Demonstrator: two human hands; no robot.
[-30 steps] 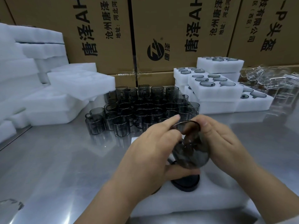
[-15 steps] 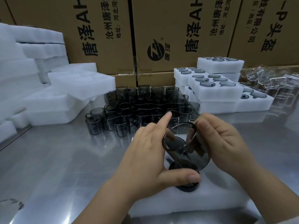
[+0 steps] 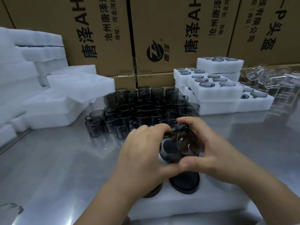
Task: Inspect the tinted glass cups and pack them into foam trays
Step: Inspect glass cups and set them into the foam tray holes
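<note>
Gripping the cup [image 3: 186, 148], left hand [image 3: 142, 151] and right hand [image 3: 211, 148] hide its sides.

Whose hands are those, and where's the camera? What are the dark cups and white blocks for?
No machine here: a person wears a camera on their head, so you see what they see. Their left hand and right hand hold one tinted glass cup, tipped sideways, to check it. Below lies a white foam tray with a packed cup in a hole. Behind, more loose cups wait on the shiny metal table. Filled trays are stacked on the right, empty foam on the left, cardboard boxes at the back.
</note>
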